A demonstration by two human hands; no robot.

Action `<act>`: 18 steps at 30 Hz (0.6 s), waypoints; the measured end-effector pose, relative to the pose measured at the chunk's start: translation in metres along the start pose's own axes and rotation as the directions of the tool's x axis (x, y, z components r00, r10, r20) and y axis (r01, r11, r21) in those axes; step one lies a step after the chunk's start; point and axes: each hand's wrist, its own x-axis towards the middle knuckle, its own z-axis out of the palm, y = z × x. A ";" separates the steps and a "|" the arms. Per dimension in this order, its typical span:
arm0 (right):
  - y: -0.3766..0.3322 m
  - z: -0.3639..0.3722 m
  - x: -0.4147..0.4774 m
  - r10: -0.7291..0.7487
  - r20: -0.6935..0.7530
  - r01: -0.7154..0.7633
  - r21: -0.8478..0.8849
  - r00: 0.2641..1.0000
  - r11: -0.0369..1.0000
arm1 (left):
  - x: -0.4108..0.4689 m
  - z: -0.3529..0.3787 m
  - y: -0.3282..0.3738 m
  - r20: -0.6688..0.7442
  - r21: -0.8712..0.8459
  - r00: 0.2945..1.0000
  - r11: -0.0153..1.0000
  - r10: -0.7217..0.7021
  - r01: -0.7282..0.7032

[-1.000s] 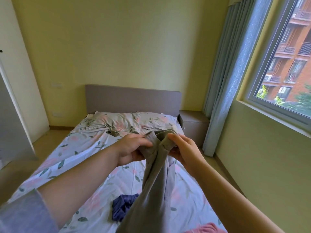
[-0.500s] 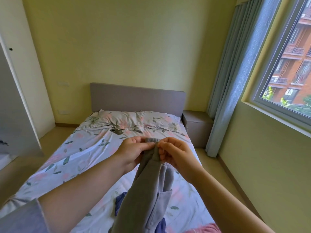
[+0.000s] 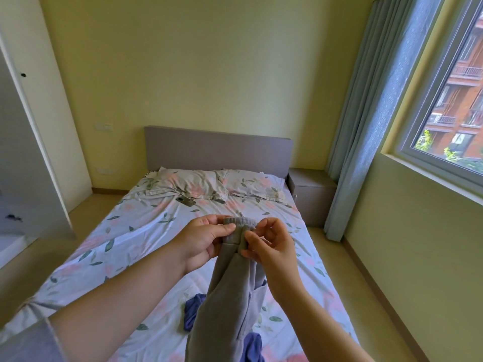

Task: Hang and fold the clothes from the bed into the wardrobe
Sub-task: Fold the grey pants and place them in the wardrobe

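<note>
Wardrobe panel (image 3: 34, 165), white and grey, occupies the left edge of the view, with bare floor beneath it.

Bed (image 3: 125, 239): covered by a pale floral sheet and running from the bottom of the frame up to a grey headboard (image 3: 217, 150). Two matching pillows (image 3: 209, 182) lie against the headboard. A small dark flat object (image 3: 186, 201) lies on the sheet just below them; what it is cannot be told.

Left hand (image 3: 201, 241): raised over the middle of the bed. The thumb lies across the top of the fabric and the other fingers are curled beneath it, clamping the left side of the cuff.

Grey garment (image 3: 230, 296): held up between both hands, above the bed. Its ribbed cuff (image 3: 240, 222) is at the top, and the rest hangs down out of the bottom of the frame.

Blue garment (image 3: 194, 312): crumpled on the sheet near the foot of the bed, partly hidden behind the hanging grey fabric.

Right hand (image 3: 271, 246): thumb and forefinger are pinched together on the fabric just below the cuff. The remaining fingers are loosely curled and lifted off the cloth.

Nightstand (image 3: 312, 189): grey, set against the right side of the headboard.

Curtain (image 3: 366, 113): pale blue, drawn back beside the nightstand.

Window (image 3: 449, 105): on the right wall, showing a red-brick building and foliage outside.
</note>
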 end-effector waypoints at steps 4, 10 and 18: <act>0.001 -0.006 0.002 -0.053 -0.087 0.031 -0.235 0.995 0.972 | -0.002 -0.002 -0.001 0.031 -0.054 0.999 0.998 -0.017 0.019; -0.009 -0.018 0.009 -0.107 0.016 0.094 -0.624 0.994 0.776 | -0.003 -0.002 0.008 0.103 -0.028 0.994 0.999 -0.034 0.038; -0.032 -0.029 0.013 -0.019 0.260 0.158 -0.527 0.965 0.835 | -0.001 0.000 0.011 0.044 0.120 0.999 0.993 0.003 -0.008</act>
